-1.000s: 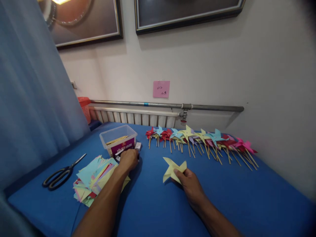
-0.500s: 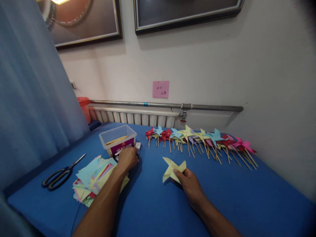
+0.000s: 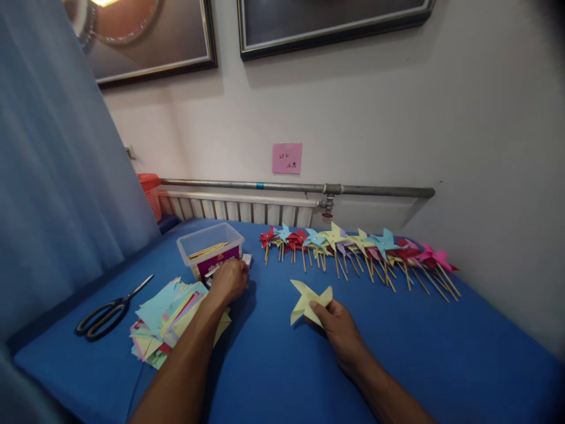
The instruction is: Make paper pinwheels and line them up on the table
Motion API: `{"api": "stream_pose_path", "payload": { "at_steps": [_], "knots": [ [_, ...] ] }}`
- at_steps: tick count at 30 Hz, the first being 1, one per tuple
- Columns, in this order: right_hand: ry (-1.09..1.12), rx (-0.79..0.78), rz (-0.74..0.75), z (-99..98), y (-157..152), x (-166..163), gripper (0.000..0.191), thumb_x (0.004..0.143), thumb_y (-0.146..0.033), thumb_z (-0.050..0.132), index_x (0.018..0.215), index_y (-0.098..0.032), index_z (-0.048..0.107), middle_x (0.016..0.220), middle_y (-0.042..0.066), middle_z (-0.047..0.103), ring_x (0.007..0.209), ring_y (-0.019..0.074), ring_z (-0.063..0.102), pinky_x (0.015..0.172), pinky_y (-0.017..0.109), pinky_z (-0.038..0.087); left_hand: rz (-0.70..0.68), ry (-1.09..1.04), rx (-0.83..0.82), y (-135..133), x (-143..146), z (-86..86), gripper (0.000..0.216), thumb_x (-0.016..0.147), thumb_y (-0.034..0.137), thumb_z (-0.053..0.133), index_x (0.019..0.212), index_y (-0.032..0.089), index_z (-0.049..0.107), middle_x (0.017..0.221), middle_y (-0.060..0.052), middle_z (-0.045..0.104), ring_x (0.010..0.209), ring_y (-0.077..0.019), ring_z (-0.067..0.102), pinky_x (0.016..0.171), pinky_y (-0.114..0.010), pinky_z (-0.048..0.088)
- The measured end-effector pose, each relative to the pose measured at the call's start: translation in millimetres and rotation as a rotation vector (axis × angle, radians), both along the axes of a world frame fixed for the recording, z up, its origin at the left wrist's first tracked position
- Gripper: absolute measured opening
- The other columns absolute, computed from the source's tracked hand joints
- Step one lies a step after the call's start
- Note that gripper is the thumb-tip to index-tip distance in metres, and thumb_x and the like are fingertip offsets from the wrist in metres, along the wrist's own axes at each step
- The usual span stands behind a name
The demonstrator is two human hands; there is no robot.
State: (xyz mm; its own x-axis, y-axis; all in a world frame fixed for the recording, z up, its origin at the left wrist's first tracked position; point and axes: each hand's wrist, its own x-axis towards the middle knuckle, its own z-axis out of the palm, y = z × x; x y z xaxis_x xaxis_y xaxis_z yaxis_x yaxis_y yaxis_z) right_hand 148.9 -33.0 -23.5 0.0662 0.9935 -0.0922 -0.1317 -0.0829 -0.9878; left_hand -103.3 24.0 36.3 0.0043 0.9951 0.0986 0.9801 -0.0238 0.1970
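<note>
At a blue-covered table (image 3: 273,359), below a pink wall note (image 3: 287,158) showing what I am reading as "252" over characters too small to make out, my right hand (image 3: 341,330) is pinching a pale-yellow paper pinwheel (image 3: 306,301), near a row of stick-mounted pinwheels (image 3: 335,237). Just beyond my left hand (image 3: 228,281), a clear plastic tub (image 3: 209,234) is holding thin wooden sticks (image 3: 207,250), its purple label (image 3: 216,262) displaying pale characters I am failing to decipher. That hand's fingers are going largely hidden on my feed, and I cannot tell whether they are grasping anything.
</note>
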Motion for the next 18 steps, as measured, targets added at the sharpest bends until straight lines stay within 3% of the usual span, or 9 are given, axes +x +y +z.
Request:
{"api": "stream_pose_path", "payload": {
  "at_steps": [5, 10, 18],
  "knots": [
    [-0.005, 0.004, -0.006, 2.5, -1.9, -0.5, 0.039, 0.068, -0.047, 0.076, 0.091, -0.016, 0.073, 0.080, 0.005, 0.076, 0.076, 0.0256, 0.070, 0.065, 0.031, 0.053, 0.093, 0.054, -0.008, -0.4, -13.9, 3.9, 0.031, 0.091, 0.025, 0.046, 0.105, 0.023, 0.074, 0.104, -0.011, 0.075, 0.103, -0.0264, 0.068, 0.085, -0.033, 0.050],
    [0.028, 0.002, -0.008, 2.6, -3.5, -0.7, 0.038, 0.070, -0.044, 0.077, 0.094, -0.016, 0.072, 0.080, 0.004, 0.076, 0.079, 0.0256, 0.071, 0.068, 0.031, 0.053, 0.057, 0.134, -0.113, 0.5, -14.4, -0.9, 0.027, 0.085, 0.024, 0.052, 0.095, 0.022, 0.076, 0.103, -0.014, 0.075, 0.100, -0.0294, 0.069, 0.084, -0.036, 0.052],
    [0.045, 0.005, -0.002, 3.0, -2.6, -0.7, 0.035, 0.070, -0.042, 0.077, 0.093, -0.016, 0.072, 0.081, 0.004, 0.076, 0.074, 0.0234, 0.069, 0.069, 0.031, 0.052, 0.074, 0.128, -0.149, 5.7, -7.4, -8.0, 0.029, 0.084, 0.027, 0.055, 0.101, 0.018, 0.076, 0.109, -0.017, 0.074, 0.105, -0.0308, 0.069, 0.086, -0.037, 0.052]
  ]
}}
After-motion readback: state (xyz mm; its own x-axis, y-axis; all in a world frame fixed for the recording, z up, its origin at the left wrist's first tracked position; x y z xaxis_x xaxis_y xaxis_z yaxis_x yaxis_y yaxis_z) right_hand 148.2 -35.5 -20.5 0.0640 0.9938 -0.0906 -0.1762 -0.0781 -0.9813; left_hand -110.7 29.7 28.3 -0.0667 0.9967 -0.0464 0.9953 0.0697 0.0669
